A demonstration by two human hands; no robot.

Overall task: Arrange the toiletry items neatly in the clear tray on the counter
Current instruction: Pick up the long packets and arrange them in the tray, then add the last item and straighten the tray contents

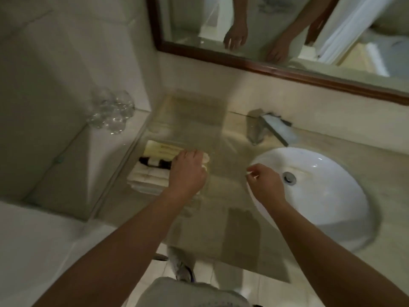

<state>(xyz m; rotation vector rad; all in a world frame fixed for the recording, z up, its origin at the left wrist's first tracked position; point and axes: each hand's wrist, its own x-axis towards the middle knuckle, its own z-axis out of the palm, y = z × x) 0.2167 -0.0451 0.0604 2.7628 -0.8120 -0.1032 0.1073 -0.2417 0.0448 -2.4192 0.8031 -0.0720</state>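
The left hand (188,172) holds crosswise cream packets (160,149); the right hand (266,183) pinches a white item (249,173).

The worktop (223,196) is mottled beige, and the basin (327,196) at the right of the frame is plain glossy white with a silver drain (289,177). Left of centre, by the colourless see-through tray (188,122), lie pale yellow packets (159,149) with faint print, a black-and-white banded item (153,162) and cream-white boxes (147,176). The mirror frame (265,68) across the top is dark reddish brown, the tap (274,127) is silver-grey, and the small piece (249,173) near the centre is white.
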